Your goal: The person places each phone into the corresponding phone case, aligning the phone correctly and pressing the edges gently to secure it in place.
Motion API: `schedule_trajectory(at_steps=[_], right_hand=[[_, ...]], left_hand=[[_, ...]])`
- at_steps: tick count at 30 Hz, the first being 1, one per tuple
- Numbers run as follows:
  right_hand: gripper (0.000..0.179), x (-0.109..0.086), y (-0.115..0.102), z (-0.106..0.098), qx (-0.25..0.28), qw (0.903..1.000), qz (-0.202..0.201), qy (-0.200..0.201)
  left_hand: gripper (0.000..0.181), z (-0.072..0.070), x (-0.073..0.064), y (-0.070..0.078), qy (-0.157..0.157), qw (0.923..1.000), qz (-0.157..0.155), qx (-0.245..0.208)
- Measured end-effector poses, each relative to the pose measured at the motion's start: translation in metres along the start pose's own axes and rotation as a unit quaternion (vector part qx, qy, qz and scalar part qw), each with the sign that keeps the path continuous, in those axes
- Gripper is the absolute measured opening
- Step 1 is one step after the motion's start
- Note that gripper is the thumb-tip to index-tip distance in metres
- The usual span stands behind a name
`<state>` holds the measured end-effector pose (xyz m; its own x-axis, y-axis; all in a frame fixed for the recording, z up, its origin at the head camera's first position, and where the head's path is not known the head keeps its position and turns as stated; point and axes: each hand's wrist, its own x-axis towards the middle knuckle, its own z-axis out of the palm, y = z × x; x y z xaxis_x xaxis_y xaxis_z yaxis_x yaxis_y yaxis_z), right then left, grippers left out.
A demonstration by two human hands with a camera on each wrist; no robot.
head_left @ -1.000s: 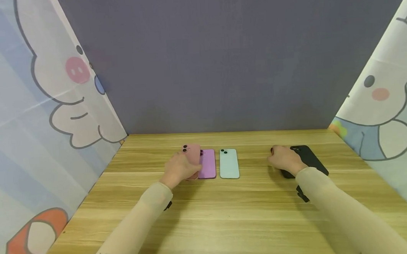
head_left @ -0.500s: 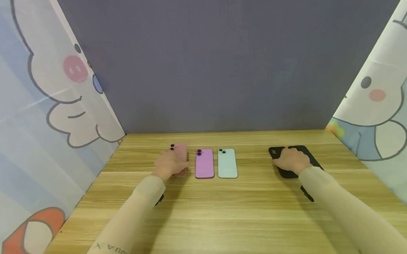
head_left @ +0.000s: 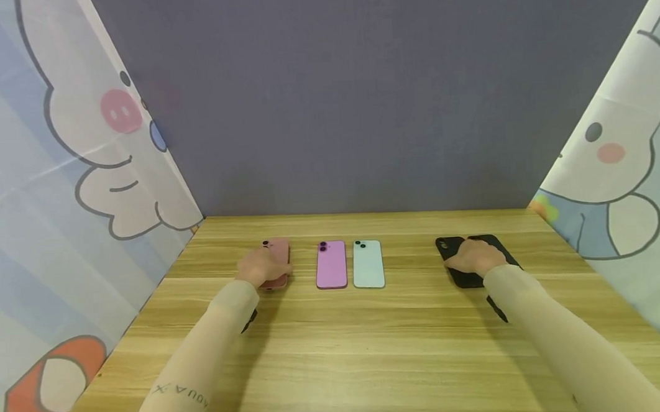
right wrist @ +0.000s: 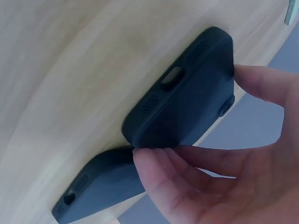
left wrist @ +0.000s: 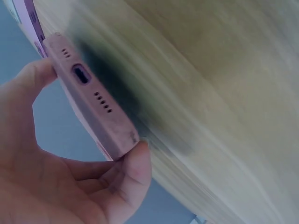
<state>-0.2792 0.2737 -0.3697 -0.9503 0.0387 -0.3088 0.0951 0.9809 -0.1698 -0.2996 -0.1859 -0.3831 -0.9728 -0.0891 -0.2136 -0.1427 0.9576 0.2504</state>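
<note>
In the head view my left hand (head_left: 260,267) holds a pink phone (head_left: 279,252) at the left of the row, camera end away from me. The left wrist view shows my thumb and fingers gripping the long sides of the pink phone (left wrist: 96,88), its port end toward the camera and a shadow beneath it. My right hand (head_left: 474,258) pinches a black phone case (head_left: 464,280) by its sides. A second black phone case (right wrist: 100,186) lies close beside the held black phone case (right wrist: 187,98), partly covered by my fingers.
A purple phone (head_left: 331,265) and a pale mint phone (head_left: 368,264) lie side by side on the wooden table (head_left: 371,353) between my hands. Behind the table stands a dark grey panel (head_left: 352,99). Cartoon-printed curtains (head_left: 22,216) flank both sides.
My left hand has carried the pink phone left, away from the purple phone, and lowered it. My right hand shifted slightly right and down, then stayed; the black phone case shows beneath it.
</note>
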Motion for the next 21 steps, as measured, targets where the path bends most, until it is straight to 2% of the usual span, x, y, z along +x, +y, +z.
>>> schedule_trajectory(at_steps=[6, 13, 21], right_hand=[[0.076, -0.0003, 0.0031, -0.0001, 0.001, 1.0000, -0.004, -0.005], [0.077, 0.0007, 0.0010, 0.0016, -0.003, 0.9999, 0.008, -0.008], [0.067, 0.0027, 0.0009, 0.0020, -0.019, 0.9998, 0.009, -0.006]], left_hand=[[0.052, -0.0005, 0.0020, -0.0015, -0.015, 0.9998, -0.004, 0.012], [0.061, -0.0027, -0.0004, 0.0012, -0.015, 0.9995, -0.007, 0.028], [0.047, -0.0044, 0.0012, 0.0003, -0.018, 0.9994, 0.000, 0.029]])
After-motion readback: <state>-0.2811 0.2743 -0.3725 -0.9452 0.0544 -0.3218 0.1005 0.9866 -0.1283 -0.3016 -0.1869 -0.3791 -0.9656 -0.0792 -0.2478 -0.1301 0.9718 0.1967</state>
